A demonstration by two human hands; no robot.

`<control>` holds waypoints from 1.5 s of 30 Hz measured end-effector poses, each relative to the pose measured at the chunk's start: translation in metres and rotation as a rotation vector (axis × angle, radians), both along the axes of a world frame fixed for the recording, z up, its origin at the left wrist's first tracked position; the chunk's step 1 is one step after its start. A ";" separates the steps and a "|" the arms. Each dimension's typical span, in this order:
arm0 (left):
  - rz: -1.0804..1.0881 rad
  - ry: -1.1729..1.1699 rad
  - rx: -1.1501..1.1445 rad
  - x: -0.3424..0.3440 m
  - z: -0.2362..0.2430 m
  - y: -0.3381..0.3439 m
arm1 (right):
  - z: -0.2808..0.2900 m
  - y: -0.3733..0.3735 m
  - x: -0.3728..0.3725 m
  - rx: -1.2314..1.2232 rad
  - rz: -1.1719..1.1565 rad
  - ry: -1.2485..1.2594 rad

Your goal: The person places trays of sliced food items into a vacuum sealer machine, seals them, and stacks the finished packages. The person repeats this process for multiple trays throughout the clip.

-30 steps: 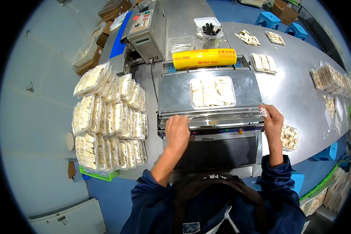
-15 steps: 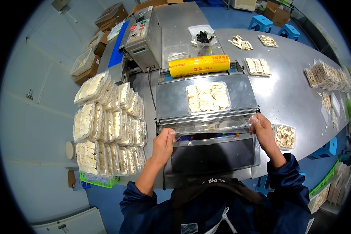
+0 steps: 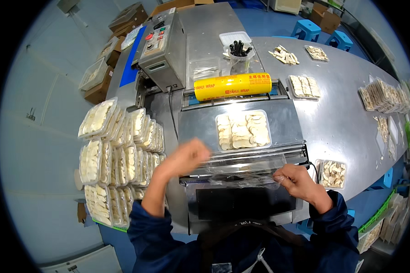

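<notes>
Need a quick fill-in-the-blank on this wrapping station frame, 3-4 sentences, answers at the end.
1. The roll of cling film at the back of the wrapping machine has a ____ wrapper.
2. The tray of pale slices lies on the machine's flat ____ plate.
3. The right hand pinches a sheet of clear ____ at the machine's front edge.
4. The stack of wrapped trays lies on the person's ____ side, beside the left hand.

Missing words: yellow; metal; film; left

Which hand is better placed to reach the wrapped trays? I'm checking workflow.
Probably the left hand: it hovers beside the stacked wrapped trays, while the right hand pinches the clear film farther away.
</notes>
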State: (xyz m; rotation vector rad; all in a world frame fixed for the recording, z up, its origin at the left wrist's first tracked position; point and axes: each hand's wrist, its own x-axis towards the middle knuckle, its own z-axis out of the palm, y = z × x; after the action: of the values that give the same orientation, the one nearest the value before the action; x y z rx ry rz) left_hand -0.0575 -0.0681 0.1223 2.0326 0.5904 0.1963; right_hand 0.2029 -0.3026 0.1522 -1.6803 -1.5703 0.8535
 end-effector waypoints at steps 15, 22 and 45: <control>0.057 0.444 0.655 0.186 -0.117 0.152 | -0.001 0.018 0.018 -0.034 -0.194 0.152; 0.132 0.404 0.617 0.179 -0.118 0.147 | -0.003 0.019 0.017 -0.049 -0.312 0.245; 0.275 0.271 0.611 0.176 -0.115 0.156 | -0.009 0.020 0.020 -0.050 -0.414 0.378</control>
State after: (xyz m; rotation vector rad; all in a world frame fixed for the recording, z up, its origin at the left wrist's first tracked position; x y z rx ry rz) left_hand 0.1188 0.0880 0.0071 2.5819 1.0833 0.2932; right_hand 0.2225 -0.2825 0.1428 -1.6775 -0.9142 0.9262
